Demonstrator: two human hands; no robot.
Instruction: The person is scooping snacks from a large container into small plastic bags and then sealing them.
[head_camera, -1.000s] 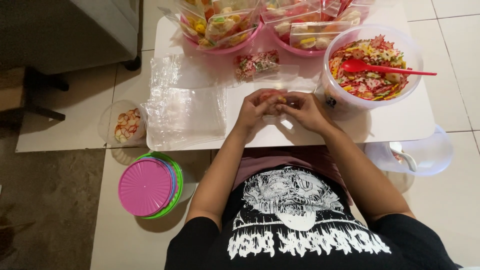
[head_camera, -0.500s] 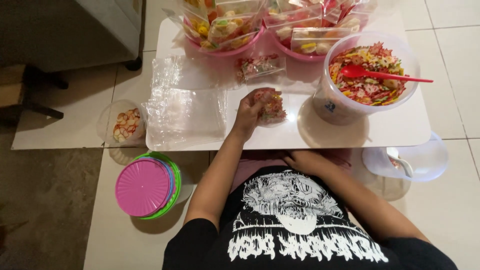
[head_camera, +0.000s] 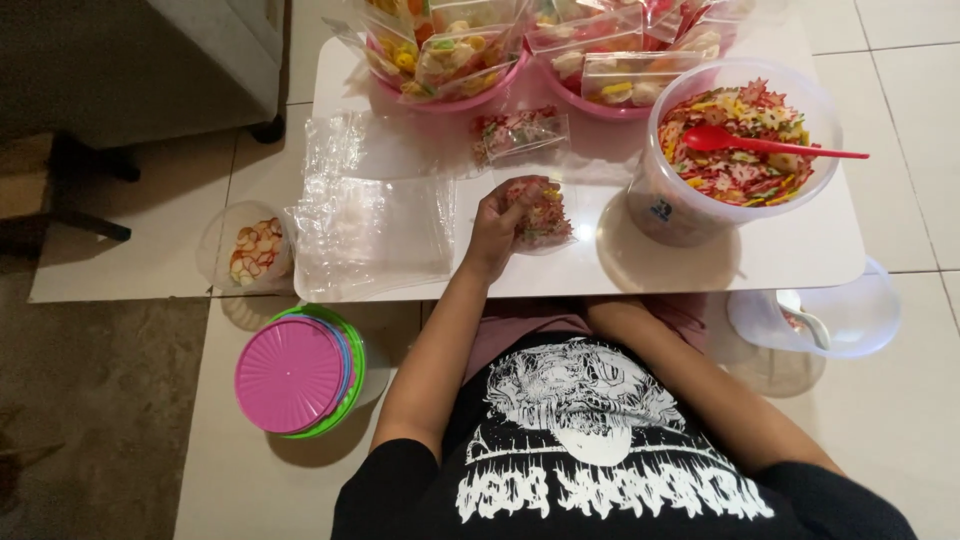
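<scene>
The left hand (head_camera: 497, 225) is curled around a small filled snack bag (head_camera: 543, 215) above the counter (head_camera: 700, 270); the right hand is hidden below its near edge.

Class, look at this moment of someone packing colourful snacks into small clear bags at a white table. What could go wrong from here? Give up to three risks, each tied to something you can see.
1. The left hand alone holds the small filled bag; whether it is sealed cannot be told, so snacks might spill.
2. The red spoon handle juts past the big tub rim; an arm could knock it out.
3. The stack of empty bags overhangs the table edge and may slide off.
</scene>
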